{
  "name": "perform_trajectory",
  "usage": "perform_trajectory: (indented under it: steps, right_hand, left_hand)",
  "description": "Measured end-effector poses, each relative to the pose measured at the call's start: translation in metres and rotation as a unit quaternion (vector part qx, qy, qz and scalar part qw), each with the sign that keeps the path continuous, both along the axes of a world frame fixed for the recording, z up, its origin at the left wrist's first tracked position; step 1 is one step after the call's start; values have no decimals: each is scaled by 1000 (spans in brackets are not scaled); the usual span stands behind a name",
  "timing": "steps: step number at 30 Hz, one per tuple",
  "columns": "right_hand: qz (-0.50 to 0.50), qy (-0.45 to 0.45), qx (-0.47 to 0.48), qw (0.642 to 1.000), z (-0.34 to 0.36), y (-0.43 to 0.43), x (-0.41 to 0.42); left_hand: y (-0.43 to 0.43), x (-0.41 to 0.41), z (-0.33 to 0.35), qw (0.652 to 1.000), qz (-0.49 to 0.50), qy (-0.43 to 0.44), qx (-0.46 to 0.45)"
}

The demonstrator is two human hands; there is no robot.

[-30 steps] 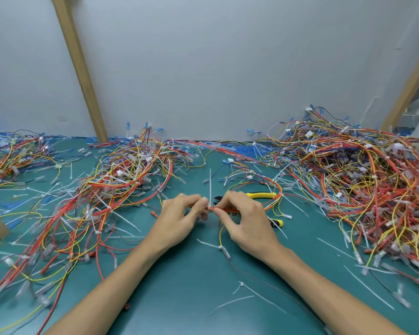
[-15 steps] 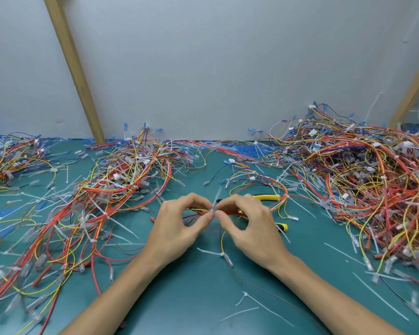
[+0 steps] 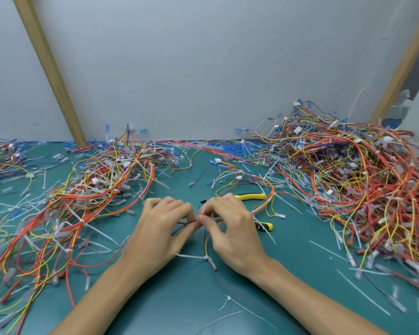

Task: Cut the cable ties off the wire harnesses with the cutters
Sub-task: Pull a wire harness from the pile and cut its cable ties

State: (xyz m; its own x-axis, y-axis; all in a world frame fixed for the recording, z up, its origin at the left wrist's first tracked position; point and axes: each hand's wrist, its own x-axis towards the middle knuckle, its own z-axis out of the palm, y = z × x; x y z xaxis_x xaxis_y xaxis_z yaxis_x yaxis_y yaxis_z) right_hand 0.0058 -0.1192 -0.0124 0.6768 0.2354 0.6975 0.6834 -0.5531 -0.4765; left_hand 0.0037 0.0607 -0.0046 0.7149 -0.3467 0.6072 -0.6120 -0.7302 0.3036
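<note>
Item: harness, thin red and yellow wires, being pinched at mid-desk between both hands, thumb and fingertips meeting over one spot. Left hand is being closed on the red wires; right hand is being closed on the same point, where a pale tie appears to be sticking up. Whether the tie is already cut cannot be told.

Cutters: yellow-handled, lying on the desk just behind the right hand, not being held.

Handling, as judged: wires are being taken as light, limp and prone to tangling; best gripped close on either side of the tie so it is kept taut. The tie is being judged stiff, slippery and springy. Insulation is likely to be nicked if blades are set against the wires.

Surroundings: heaps of harnesses left and right; loose ties scattered.
</note>
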Motion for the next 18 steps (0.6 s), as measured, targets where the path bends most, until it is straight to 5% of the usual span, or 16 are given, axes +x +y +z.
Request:
perform_trajectory:
  steps: [18]
  right_hand:
    - [-19, -22, -21, 999, 3, -4, -5]
  left_hand:
    - [-1, 0, -2, 996, 24, -35, 83]
